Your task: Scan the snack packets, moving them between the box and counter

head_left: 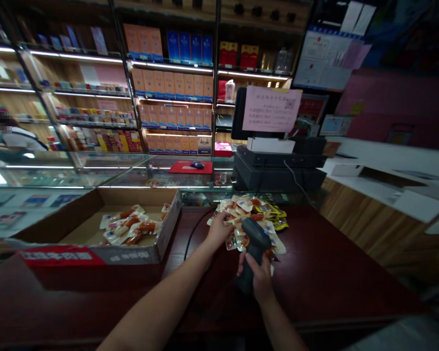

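My right hand (262, 277) is wrapped round the handle of a dark barcode scanner (255, 235), which has a small blue light on top. The scanner's head hangs over a pile of clear and white snack packets (243, 204) with brown-orange food inside. At the left side of that pile, my left hand (219, 229) has its fingers and thumb bent together on a packet; exactly where they grip is hard to make out. Yellow-and-black packets (280, 222) lie at the pile's right edge. Part of the pile is hidden behind the scanner.
An open cardboard box (170, 224) with several similar packets stands left on the dark red counter (314, 273). A black cable (192, 234) curves beside it. Behind are a mouse (196, 165) on a red mat, a monitor with a pink notice (269, 109), and shelves. Another person (20, 136) is far left.
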### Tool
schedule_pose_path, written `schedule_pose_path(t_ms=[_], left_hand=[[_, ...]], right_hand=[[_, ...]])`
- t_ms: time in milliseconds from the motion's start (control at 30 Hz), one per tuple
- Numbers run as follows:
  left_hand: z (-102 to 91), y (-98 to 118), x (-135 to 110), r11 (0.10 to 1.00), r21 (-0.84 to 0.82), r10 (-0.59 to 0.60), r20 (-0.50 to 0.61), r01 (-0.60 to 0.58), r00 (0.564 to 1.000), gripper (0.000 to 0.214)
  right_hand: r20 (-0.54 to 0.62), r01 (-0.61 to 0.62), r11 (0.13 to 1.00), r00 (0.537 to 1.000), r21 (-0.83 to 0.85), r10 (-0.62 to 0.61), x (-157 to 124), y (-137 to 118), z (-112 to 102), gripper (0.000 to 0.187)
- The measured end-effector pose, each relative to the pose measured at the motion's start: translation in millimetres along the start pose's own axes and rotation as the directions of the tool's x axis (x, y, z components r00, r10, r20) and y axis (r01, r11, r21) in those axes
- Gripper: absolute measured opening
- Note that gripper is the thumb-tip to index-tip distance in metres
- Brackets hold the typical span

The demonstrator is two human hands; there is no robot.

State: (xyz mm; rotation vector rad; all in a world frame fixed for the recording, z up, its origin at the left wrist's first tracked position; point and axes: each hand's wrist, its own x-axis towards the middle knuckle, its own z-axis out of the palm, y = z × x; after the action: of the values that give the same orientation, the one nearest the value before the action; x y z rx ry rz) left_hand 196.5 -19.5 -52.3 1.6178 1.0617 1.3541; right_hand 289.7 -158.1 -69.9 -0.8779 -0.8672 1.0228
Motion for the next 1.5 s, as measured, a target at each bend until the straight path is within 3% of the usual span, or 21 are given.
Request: schedule_pose_path(t_ms=[100,300,467,633,933,1133,1267,1367,1500], left_hand=[[12.6,-1,3,0.999,0.039,0.010,0.014,-0.011,1.000,0.005],[0.2,-3,-7,0.989,-0.147,0.002,-0.130,-0.021,0.991,0.017],[-14.1,-14,-22,0.952,-0.305,-0.066,-0.149,0.017,0.987,0.024],[-16.3,-23,-22,0.911,-0.412,-0.111,-0.206,0.017,0.972,0.027],[-22.2,-22,-21,0.942,-0.330,-0.149,-0.280,0.051,0.948,0.015],[-22.3,-21,-18,0.914,-0.403,-0.178,-0.283,0.052,0.943,0.019],[-34.5,-8,-11,0.884,-0.467,-0.182,-0.337,0.004,0.924,0.024],[-54.6,2,-7,0.862,-0.500,-0.175,-0.446,-0.082,0.878,0.025],[-90.9,13,-6,0.793,-0.556,-0.255,-0.675,-0.249,0.693,0.017]], right_hand=[[-0.019,0.040,0.999,0.999,0.000,-0.040,1,1,-7,0.024],[0.025,0.023,0.999,0.999,0.036,-0.024,2,4,-5,0.023],[0.147,-0.049,0.999,0.988,0.018,0.045,-2,2,-3,0.024],[0.158,-0.107,0.994,0.982,0.031,0.101,-4,0,-1,0.028],[0.209,-0.143,0.988,0.966,-0.049,0.151,-2,5,-2,0.027],[0.212,-0.139,0.990,0.967,-0.026,0.141,-3,6,-1,0.027],[0.235,-0.151,0.988,0.960,-0.025,0.152,-5,0,12,0.025],[0.330,-0.151,0.988,0.932,-0.023,0.150,-5,-4,30,0.031],[0.454,-0.148,0.989,0.880,-0.022,0.141,-1,-6,60,0.034]])
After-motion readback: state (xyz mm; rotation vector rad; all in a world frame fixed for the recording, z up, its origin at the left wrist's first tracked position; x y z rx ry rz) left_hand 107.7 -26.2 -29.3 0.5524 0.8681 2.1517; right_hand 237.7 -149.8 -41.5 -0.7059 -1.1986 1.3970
